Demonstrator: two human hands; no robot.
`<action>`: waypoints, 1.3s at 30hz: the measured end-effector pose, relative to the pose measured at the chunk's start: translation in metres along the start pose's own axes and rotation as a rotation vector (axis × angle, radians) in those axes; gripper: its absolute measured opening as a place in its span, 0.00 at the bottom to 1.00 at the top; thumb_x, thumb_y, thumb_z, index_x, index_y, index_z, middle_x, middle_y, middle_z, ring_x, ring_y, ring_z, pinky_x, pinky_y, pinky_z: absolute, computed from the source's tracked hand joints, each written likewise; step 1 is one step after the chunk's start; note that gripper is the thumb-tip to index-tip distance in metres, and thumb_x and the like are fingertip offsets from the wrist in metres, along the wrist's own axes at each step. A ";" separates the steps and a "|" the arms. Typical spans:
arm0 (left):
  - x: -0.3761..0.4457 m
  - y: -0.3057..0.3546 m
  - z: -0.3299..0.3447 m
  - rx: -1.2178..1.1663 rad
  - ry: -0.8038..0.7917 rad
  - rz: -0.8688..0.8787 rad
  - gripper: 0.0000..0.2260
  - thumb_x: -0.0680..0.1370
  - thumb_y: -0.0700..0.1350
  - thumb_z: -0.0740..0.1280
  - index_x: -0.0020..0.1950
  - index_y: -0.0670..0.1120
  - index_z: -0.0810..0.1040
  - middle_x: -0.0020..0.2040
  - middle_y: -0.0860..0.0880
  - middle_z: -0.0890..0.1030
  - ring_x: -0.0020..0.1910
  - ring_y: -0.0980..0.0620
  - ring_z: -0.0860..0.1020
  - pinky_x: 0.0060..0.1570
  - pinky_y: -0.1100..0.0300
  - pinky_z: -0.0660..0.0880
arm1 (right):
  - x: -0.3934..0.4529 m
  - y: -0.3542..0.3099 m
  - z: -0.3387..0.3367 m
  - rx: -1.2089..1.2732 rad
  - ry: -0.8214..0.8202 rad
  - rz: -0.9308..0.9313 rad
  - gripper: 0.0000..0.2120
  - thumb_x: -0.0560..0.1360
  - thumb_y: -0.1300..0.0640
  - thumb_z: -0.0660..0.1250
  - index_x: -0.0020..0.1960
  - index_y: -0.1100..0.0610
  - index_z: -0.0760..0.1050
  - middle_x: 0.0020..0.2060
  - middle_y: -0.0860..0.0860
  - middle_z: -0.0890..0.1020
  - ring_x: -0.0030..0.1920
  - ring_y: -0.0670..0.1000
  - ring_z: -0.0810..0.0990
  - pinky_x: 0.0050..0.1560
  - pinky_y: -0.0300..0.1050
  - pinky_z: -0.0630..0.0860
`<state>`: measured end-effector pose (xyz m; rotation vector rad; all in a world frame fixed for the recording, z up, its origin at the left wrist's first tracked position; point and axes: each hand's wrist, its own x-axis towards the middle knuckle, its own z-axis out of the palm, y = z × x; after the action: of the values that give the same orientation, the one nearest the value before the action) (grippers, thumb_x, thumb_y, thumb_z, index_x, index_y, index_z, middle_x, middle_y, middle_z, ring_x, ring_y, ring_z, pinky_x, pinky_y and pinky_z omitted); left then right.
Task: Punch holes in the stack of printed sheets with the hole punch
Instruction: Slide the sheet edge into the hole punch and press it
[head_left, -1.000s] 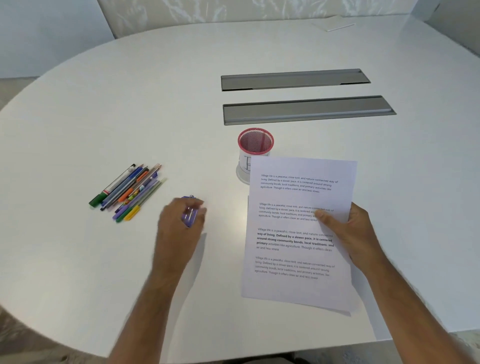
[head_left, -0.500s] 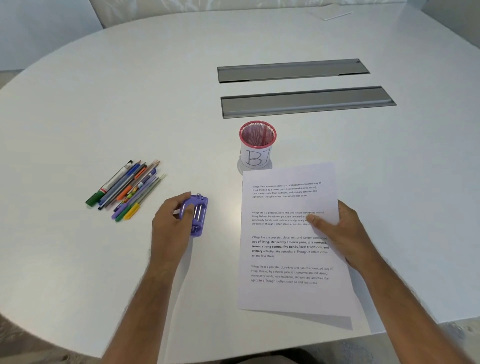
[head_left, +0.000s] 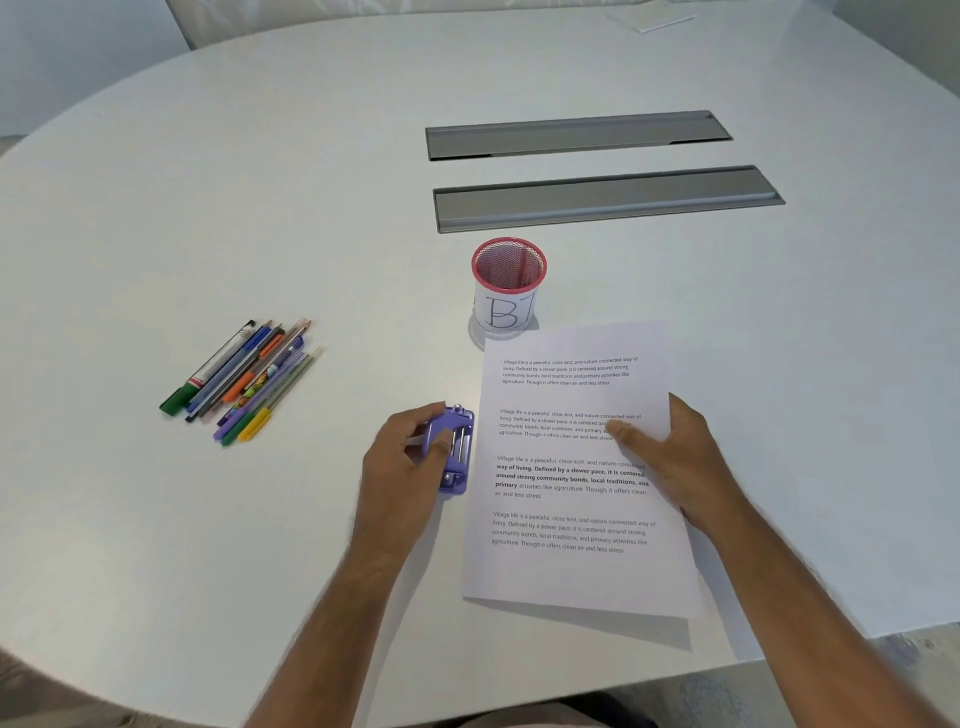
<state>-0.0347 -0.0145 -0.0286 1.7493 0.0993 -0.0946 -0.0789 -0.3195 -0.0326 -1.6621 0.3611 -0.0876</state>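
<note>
The round table (head_left: 260, 208) has a smooth, matt white top. Two brushed grey metal cable trays (head_left: 602, 200) sit recessed in its far half. The pen cup (head_left: 509, 270) is pink wire mesh, wrapped low down in a white paper label. The printed sheets (head_left: 571, 571) are plain matt white paper. The hole punch (head_left: 457, 447) is glossy purple plastic with shiny metal rods and rivets. The pens (head_left: 244, 384) at left look like smooth plastic, some clear-barrelled.

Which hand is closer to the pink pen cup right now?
Right, I'd judge, though it's close. The right hand holds the paper stack just below the pen cup; the left hand grips the hole punch, lower-left of it.
</note>
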 end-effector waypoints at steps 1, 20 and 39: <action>-0.001 0.001 0.002 0.001 -0.008 0.000 0.16 0.81 0.34 0.68 0.61 0.55 0.82 0.57 0.55 0.84 0.43 0.65 0.83 0.35 0.71 0.78 | 0.000 0.000 0.000 -0.005 0.000 0.000 0.11 0.79 0.61 0.76 0.58 0.49 0.83 0.52 0.44 0.90 0.52 0.45 0.89 0.46 0.33 0.82; -0.012 0.014 0.020 0.002 -0.107 -0.022 0.15 0.82 0.36 0.70 0.57 0.57 0.81 0.49 0.69 0.84 0.38 0.57 0.87 0.32 0.64 0.82 | 0.003 -0.001 0.002 -0.072 0.006 0.004 0.12 0.79 0.61 0.75 0.61 0.52 0.82 0.53 0.41 0.90 0.52 0.43 0.89 0.49 0.34 0.82; 0.010 0.011 0.025 0.121 -0.066 0.045 0.08 0.82 0.46 0.71 0.60 0.52 0.80 0.58 0.53 0.81 0.48 0.61 0.83 0.36 0.71 0.77 | 0.009 -0.002 -0.005 -0.100 -0.024 0.040 0.12 0.78 0.60 0.77 0.58 0.47 0.82 0.51 0.39 0.90 0.49 0.41 0.89 0.44 0.30 0.80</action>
<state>-0.0233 -0.0410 -0.0232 1.8667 0.0058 -0.1279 -0.0713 -0.3265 -0.0311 -1.7521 0.3857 -0.0206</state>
